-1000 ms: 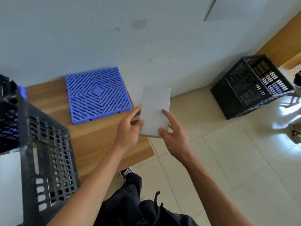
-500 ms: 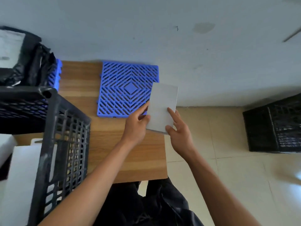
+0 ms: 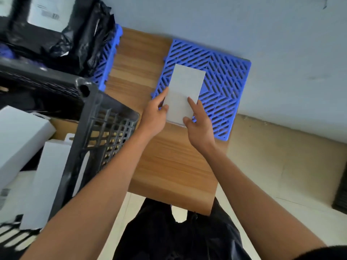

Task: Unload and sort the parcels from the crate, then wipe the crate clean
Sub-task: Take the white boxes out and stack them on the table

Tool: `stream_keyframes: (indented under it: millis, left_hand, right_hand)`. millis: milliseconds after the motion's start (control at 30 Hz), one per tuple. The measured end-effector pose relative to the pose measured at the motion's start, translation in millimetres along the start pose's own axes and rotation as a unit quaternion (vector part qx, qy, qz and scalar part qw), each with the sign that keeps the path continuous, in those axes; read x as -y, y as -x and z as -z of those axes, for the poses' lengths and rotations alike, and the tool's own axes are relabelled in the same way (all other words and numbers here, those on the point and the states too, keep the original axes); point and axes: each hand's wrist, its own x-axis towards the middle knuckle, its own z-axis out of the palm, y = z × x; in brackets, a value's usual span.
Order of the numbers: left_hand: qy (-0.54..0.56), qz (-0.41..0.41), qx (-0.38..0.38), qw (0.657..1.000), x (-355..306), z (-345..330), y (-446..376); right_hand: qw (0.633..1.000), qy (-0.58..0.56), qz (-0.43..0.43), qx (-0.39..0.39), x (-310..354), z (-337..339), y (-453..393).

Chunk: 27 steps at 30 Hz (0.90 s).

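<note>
A flat white parcel (image 3: 185,91) is held by its near end over the blue grid mat (image 3: 223,87) on the wooden table (image 3: 169,162). My left hand (image 3: 155,117) grips its left edge and my right hand (image 3: 200,126) pinches its right corner. Whether the parcel touches the mat I cannot tell. The black slatted crate (image 3: 97,132) stands at the left of the table and holds several white boxes (image 3: 20,136).
A black plastic bag parcel (image 3: 62,32) lies on a second blue mat (image 3: 109,59) at the back left. The wall runs close behind the table. A second black crate (image 3: 340,192) shows at the right edge on the tiled floor.
My view has swung left and down. Both hands have carried the white parcel from beyond the table's right edge to above the blue mat.
</note>
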Motion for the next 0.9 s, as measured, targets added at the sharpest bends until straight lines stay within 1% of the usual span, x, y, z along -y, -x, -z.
stream_keyframes:
  millis: [167,300,467,600,733,800,900]
  left_hand:
    - [-0.023,0.014,-0.045,0.999,10,7,-19]
    - [-0.012,0.021,-0.069,0.997,17,9,-26]
    - [-0.009,0.034,-0.066,0.997,19,8,-28]
    - [0.002,0.044,-0.080,0.996,17,7,-25]
    - [-0.012,0.033,-0.116,0.993,18,6,-24]
    - [-0.019,0.032,-0.142,0.989,21,6,-20]
    - [-0.030,0.022,-0.156,0.987,22,6,-6]
  right_hand:
    - [0.999,0.024,0.016,0.033,3,-19,-25]
    - [0.997,0.064,0.018,0.046,2,-33,-31]
    - [0.990,0.129,0.045,0.035,-6,-45,-28]
    - [0.990,0.128,0.051,0.036,-12,-39,-31]
    - [0.989,0.134,0.061,0.032,-14,-32,-31]
    - [0.988,0.144,0.058,0.021,-15,-31,-28]
    - [0.986,0.152,0.062,-0.003,-15,-26,-21]
